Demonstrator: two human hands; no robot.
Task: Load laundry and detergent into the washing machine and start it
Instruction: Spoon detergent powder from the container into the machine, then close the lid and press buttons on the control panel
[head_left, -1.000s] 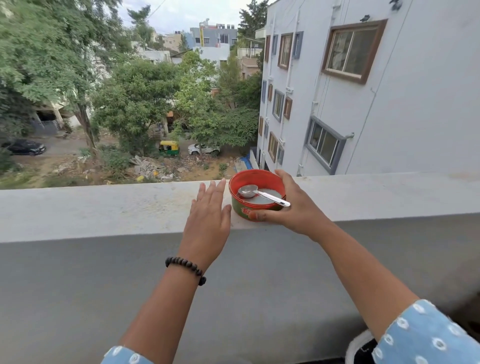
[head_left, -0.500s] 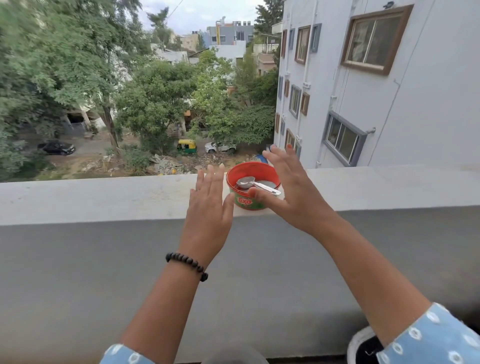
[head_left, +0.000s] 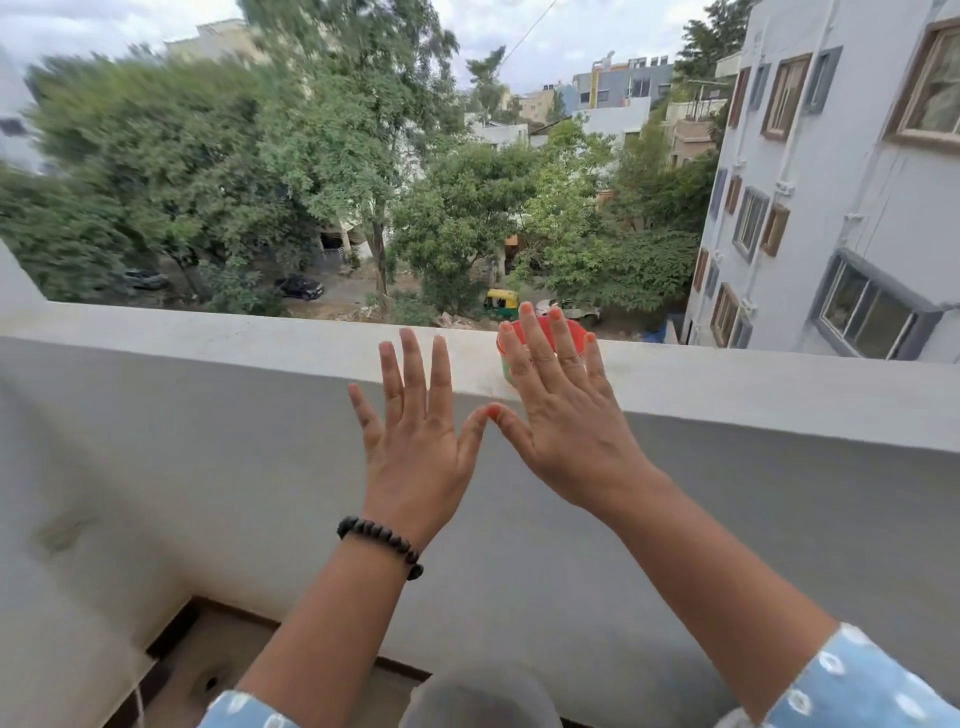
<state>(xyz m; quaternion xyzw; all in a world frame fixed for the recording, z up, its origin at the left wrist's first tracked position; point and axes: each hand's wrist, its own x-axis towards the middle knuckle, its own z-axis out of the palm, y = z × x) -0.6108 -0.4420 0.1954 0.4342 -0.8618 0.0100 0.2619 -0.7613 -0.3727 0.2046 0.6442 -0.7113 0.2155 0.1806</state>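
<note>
A red-rimmed green detergent tub (head_left: 505, 358) stands on top of the balcony parapet (head_left: 260, 343), mostly hidden behind my right hand. My right hand (head_left: 566, 415) is raised in front of the tub with fingers spread, holding nothing. My left hand (head_left: 415, 441), with a black bead bracelet at the wrist, is raised beside it, fingers spread, empty. The two thumbs nearly touch. The spoon in the tub is hidden. No washing machine or laundry is in view.
The grey parapet wall (head_left: 208, 493) runs across the view in front of me. Beyond it are trees, parked vehicles far below and a white building (head_left: 831, 234) at right. A brown floor strip (head_left: 218, 665) shows at the bottom left.
My right hand let go of the tub and pulled back with fingers spread. My left hand drew back too. The view swung left and down; the tub stays on the parapet.
</note>
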